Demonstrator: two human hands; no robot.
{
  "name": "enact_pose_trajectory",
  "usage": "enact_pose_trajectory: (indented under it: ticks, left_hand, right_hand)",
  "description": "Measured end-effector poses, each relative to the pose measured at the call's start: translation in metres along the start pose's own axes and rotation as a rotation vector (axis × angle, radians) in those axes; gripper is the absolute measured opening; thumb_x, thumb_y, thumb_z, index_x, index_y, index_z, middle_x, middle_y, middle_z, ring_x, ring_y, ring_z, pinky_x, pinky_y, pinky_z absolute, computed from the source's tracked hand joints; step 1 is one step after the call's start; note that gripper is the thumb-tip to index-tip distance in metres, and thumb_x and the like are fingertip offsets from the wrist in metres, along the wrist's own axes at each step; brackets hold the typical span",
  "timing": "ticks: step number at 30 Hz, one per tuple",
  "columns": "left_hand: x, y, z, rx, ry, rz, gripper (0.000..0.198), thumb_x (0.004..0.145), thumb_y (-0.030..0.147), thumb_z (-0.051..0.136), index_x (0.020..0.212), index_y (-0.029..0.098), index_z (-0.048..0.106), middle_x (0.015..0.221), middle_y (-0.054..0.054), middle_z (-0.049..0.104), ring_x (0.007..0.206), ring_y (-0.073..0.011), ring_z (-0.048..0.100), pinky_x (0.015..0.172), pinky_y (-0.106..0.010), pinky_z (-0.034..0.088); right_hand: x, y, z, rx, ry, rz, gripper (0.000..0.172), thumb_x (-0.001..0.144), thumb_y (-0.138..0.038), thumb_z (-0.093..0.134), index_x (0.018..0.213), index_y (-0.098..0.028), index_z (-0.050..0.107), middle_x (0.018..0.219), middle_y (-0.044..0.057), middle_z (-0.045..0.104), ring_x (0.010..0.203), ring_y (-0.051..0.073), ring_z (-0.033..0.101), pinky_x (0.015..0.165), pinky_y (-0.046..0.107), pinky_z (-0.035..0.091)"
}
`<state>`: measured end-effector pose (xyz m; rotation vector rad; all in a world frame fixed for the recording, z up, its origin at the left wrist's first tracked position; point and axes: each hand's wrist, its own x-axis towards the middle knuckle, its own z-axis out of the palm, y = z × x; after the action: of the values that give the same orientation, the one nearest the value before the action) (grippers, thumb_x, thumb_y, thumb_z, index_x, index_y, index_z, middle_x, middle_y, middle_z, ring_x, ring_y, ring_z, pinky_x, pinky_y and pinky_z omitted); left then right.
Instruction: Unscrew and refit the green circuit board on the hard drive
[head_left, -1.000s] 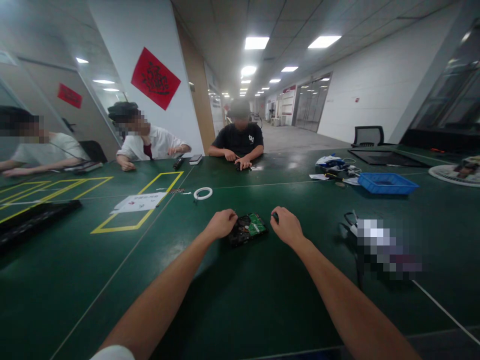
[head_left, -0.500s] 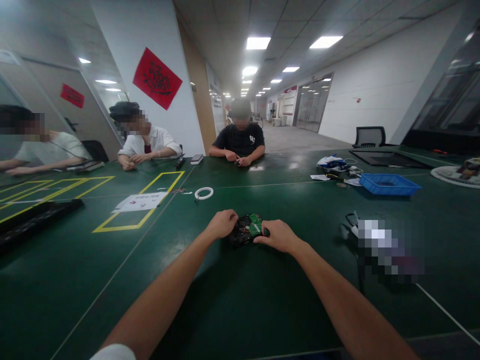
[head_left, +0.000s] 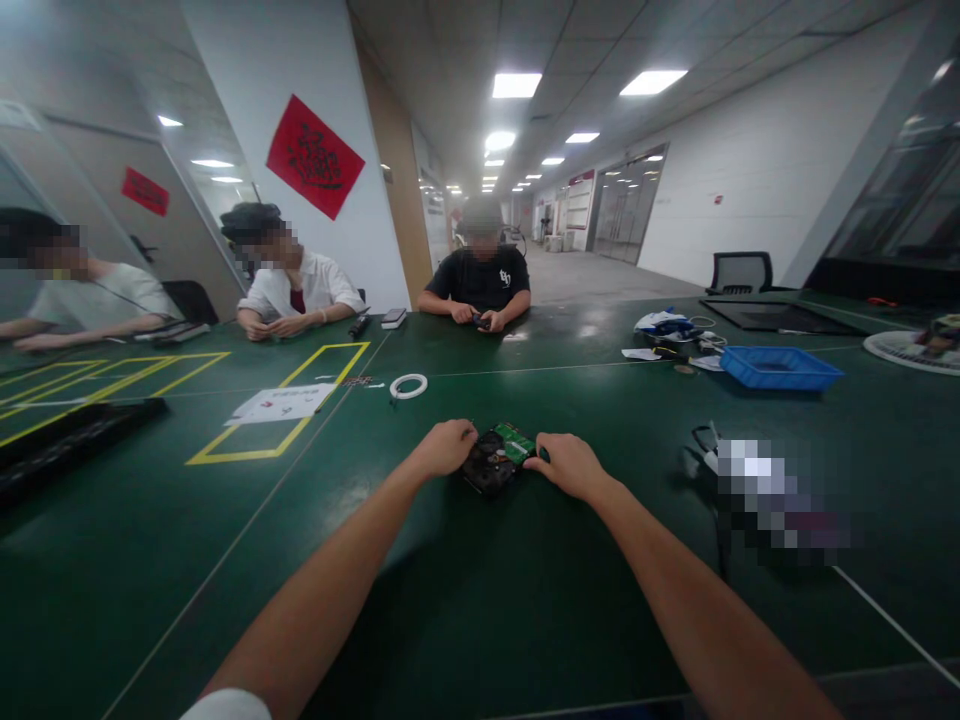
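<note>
A black hard drive with a green circuit board on it is at the middle of the green table, between my hands. My left hand has its fingers closed at the drive's left edge. At the right edge, my right hand pinches the drive, with thumb and curled fingers near the circuit board. The fingertips of both hands are partly hidden.
A white ring and a paper sheet lie ahead to the left. A blue tray stands at the right, near cables and tools. Across the green table, three people sit; a pixelated object lies at the right.
The drive has turned slightly and shows more of its dark face. My right hand has shifted a little to the right. Across the table, a person's hands have moved slightly.
</note>
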<state>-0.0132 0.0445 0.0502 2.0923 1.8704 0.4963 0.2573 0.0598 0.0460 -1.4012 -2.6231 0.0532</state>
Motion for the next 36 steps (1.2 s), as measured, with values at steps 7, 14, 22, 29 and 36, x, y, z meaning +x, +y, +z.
enact_pose_trajectory:
  ticks: [7, 14, 22, 29, 36]
  left_hand:
    - [0.006, -0.025, 0.015, -0.005, 0.090, -0.176, 0.025, 0.097, 0.024, 0.048, 0.113, 0.019, 0.067, 0.098, -0.009, 0.074, 0.083, -0.0187, 0.070, 0.075, -0.027, 0.051]
    - [0.017, -0.028, 0.035, 0.061, 0.207, -0.215, 0.027, 0.092, 0.027, 0.059, 0.116, 0.021, 0.068, 0.113, -0.010, 0.069, 0.106, -0.0223, 0.064, 0.092, -0.030, 0.047]
    - [0.034, -0.020, 0.041, 0.091, 0.269, -0.314, 0.023, 0.095, 0.036, 0.052, 0.105, 0.025, 0.069, 0.112, -0.010, 0.069, 0.104, -0.0244, 0.065, 0.081, -0.031, 0.048]
    - [0.033, -0.025, 0.041, 0.074, 0.263, -0.318, 0.023, 0.096, 0.037, 0.050, 0.101, 0.024, 0.069, 0.112, -0.009, 0.069, 0.100, -0.0234, 0.066, 0.081, -0.031, 0.048]
    - [0.031, -0.032, 0.038, 0.018, 0.285, -0.315, 0.026, 0.098, 0.038, 0.048, 0.104, 0.021, 0.068, 0.110, -0.011, 0.071, 0.102, -0.0241, 0.066, 0.083, -0.031, 0.048]
  right_hand:
    - [0.000, 0.010, 0.003, -0.011, -0.039, 0.096, 0.027, 0.097, -0.047, 0.054, 0.102, -0.022, 0.064, 0.105, 0.009, 0.071, 0.093, 0.024, 0.066, 0.070, 0.029, 0.041]
    - [-0.001, 0.008, 0.007, 0.021, -0.061, 0.135, 0.028, 0.099, -0.045, 0.049, 0.107, -0.022, 0.063, 0.104, 0.010, 0.071, 0.091, 0.023, 0.066, 0.069, 0.029, 0.042]
    - [0.000, 0.008, 0.011, 0.021, -0.057, 0.146, 0.027, 0.099, -0.045, 0.047, 0.108, -0.022, 0.061, 0.104, 0.010, 0.071, 0.093, 0.025, 0.066, 0.072, 0.031, 0.043]
    - [-0.001, 0.007, 0.009, 0.021, -0.071, 0.156, 0.029, 0.100, -0.044, 0.047, 0.109, -0.022, 0.062, 0.105, 0.011, 0.071, 0.095, 0.025, 0.066, 0.075, 0.032, 0.043]
    - [-0.001, 0.009, 0.009, 0.040, -0.055, 0.137, 0.026, 0.099, -0.044, 0.050, 0.106, -0.022, 0.062, 0.103, 0.009, 0.071, 0.093, 0.024, 0.067, 0.072, 0.031, 0.043]
